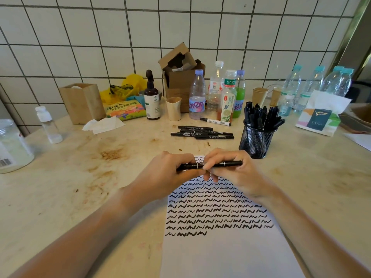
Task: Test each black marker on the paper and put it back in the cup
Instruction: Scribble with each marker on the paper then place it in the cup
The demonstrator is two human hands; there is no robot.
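Gripped level between both hands above the top of the paper [220, 255]: one black marker [210, 165], left hand [166, 175] curled round its left end, right hand [234, 173] pinching its middle with fingertips, right end poking out toward the cup. Underneath all, a stained pale table [80, 187]. On it, the white sheet, upper half filled with rows of black squiggles, last row short. Behind, against the tiled wall, an open cardboard box [180, 77] and a cluster of plastic bottles [218, 93]. To the right of the hands, just beyond the sheet's far corner, a black mesh cup [256, 141] crammed with upright markers. Between cup and bottles, lying loose, a small pile of black markers [202, 133]. Just behind those, a single white-barrelled marker [215, 121].
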